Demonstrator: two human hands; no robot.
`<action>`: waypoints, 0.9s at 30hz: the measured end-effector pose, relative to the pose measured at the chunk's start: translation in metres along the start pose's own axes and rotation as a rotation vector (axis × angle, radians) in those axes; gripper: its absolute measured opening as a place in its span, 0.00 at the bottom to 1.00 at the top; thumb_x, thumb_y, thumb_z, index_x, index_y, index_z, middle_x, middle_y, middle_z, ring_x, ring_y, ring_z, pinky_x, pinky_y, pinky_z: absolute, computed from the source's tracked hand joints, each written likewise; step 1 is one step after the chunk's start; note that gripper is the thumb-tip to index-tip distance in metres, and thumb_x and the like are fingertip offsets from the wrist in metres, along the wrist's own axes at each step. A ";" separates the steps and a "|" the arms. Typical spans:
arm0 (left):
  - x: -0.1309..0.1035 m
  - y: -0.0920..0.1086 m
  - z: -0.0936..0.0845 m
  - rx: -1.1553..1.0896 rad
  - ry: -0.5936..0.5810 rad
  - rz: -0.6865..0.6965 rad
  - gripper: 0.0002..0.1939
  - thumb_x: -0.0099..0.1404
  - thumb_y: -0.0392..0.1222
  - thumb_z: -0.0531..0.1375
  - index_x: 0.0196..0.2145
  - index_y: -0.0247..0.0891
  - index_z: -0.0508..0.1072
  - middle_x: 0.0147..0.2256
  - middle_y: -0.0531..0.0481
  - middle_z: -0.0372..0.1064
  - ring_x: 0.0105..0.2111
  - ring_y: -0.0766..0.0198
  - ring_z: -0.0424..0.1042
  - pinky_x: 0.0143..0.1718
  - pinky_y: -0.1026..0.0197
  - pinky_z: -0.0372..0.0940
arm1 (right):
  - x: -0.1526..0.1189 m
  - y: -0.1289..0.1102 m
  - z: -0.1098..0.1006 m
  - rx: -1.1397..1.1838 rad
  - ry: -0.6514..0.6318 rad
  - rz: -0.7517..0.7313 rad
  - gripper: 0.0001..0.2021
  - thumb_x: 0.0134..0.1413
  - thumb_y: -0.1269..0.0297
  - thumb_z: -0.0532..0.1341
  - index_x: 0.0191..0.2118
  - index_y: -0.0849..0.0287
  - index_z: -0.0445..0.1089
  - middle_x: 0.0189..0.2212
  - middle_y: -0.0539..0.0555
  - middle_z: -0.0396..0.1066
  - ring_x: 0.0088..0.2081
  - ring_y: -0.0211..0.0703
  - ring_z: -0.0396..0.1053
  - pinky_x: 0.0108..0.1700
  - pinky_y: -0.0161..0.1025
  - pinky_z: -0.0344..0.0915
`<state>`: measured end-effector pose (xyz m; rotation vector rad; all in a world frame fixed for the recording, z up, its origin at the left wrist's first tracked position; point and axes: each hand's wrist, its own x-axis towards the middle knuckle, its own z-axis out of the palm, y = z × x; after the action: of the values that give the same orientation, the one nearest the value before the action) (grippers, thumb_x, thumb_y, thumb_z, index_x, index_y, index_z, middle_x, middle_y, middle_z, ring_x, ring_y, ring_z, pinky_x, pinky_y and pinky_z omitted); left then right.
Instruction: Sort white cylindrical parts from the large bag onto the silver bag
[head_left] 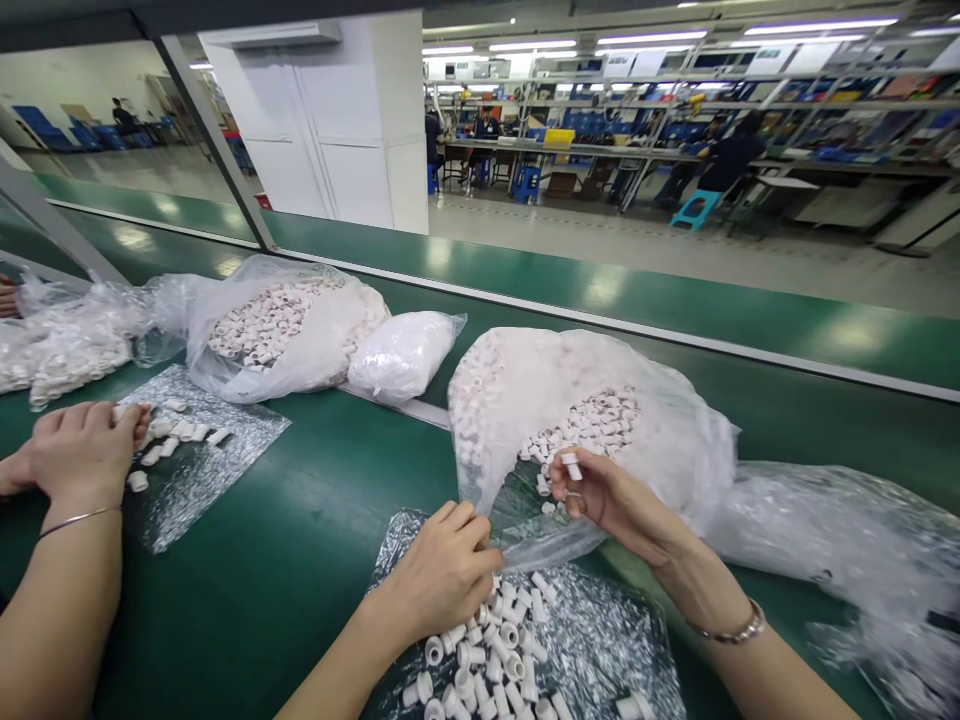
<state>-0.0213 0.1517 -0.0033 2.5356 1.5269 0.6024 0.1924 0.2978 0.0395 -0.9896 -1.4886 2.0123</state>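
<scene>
Right hand: One white fitting is being held at the fingertips, its wider end being turned upward; the remaining fingers are being loosely curled, and a bracelet is being worn at the wrist.
Left hand: The fingers are being bent inward at the near edge of a clear plastic bag; whether anything is being pinched cannot be told, the fingertips being partly hidden.
Bag's mouth: Loose fittings are being exposed just behind the right hand.
Silvery sheet: A heap of fittings is being supported beside and below the left hand.
Green worktop: A white packet is being flanked by the clear plastic bag and a second bag of fittings.
Neighbouring place, left: A co-worker's hand is being rested beside a few small fittings on another silvery sheet.
Across the aisle: A teal stool is being used by a seated person at a long bench.
</scene>
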 end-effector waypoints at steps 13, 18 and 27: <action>0.000 -0.001 0.002 0.001 0.010 0.002 0.07 0.65 0.31 0.55 0.36 0.40 0.72 0.31 0.48 0.62 0.35 0.59 0.59 0.32 0.57 0.55 | 0.006 0.025 0.002 -1.623 0.226 -0.279 0.08 0.62 0.58 0.58 0.39 0.58 0.68 0.34 0.56 0.73 0.31 0.48 0.72 0.24 0.36 0.53; -0.001 0.000 0.002 -0.011 0.009 -0.004 0.07 0.65 0.31 0.55 0.36 0.39 0.71 0.32 0.48 0.62 0.35 0.58 0.59 0.32 0.57 0.55 | 0.007 0.019 0.006 -1.321 0.220 -0.256 0.11 0.63 0.56 0.57 0.37 0.56 0.69 0.30 0.53 0.73 0.30 0.45 0.70 0.27 0.36 0.55; 0.000 -0.001 0.001 -0.014 -0.001 -0.002 0.07 0.66 0.31 0.55 0.37 0.39 0.71 0.32 0.48 0.62 0.36 0.58 0.58 0.33 0.57 0.55 | -0.006 -0.014 -0.002 -0.008 -0.024 -0.035 0.19 0.63 0.45 0.54 0.38 0.57 0.68 0.30 0.51 0.65 0.21 0.35 0.54 0.17 0.31 0.52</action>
<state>-0.0215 0.1521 -0.0048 2.5238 1.5188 0.6089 0.1967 0.2992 0.0538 -0.9389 -1.5170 2.0015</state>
